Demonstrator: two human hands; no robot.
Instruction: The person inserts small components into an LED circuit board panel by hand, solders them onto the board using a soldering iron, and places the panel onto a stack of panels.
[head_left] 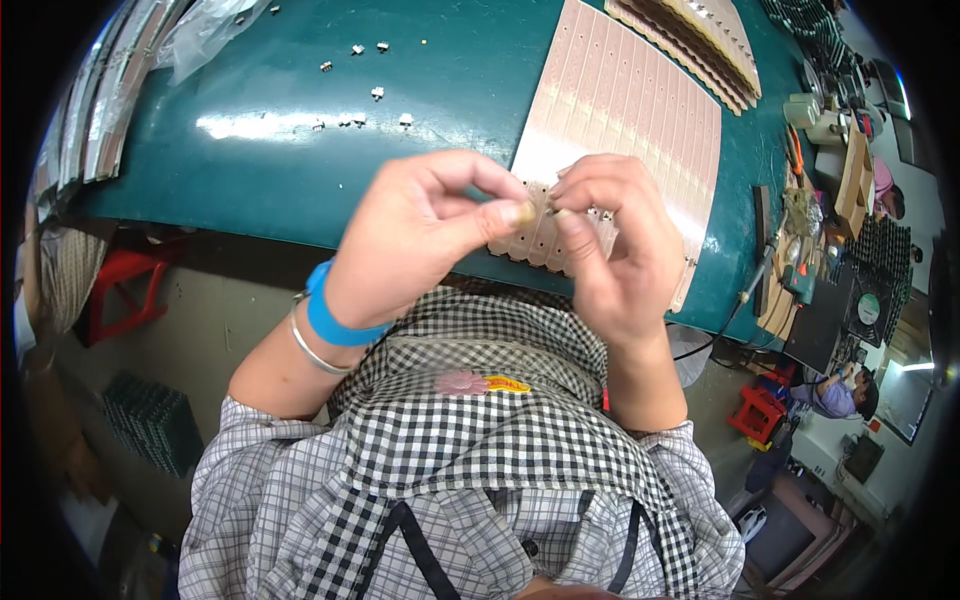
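My left hand (435, 215), with a blue wristband and a bangle on its wrist, is closed in a pinch, thumb against fingertips. My right hand (625, 235) faces it just to the right, also pinching; a tiny dark part shows at its fingertips, too small to name. Both hands are over the near left part of a copper-coloured panel of circuit-board strips (620, 100). Several small metal parts stand in the panel's near edge, partly hidden by my right hand. Whatever my left fingers hold is hidden.
Several loose small metal-and-black electronic parts (377, 93) lie on the green table (260, 70). More curved copper-coloured panels (700, 40) are stacked at the far right. Pliers (795, 150) and other tools are on the right; a plastic bag (215, 35) lies at the far left.
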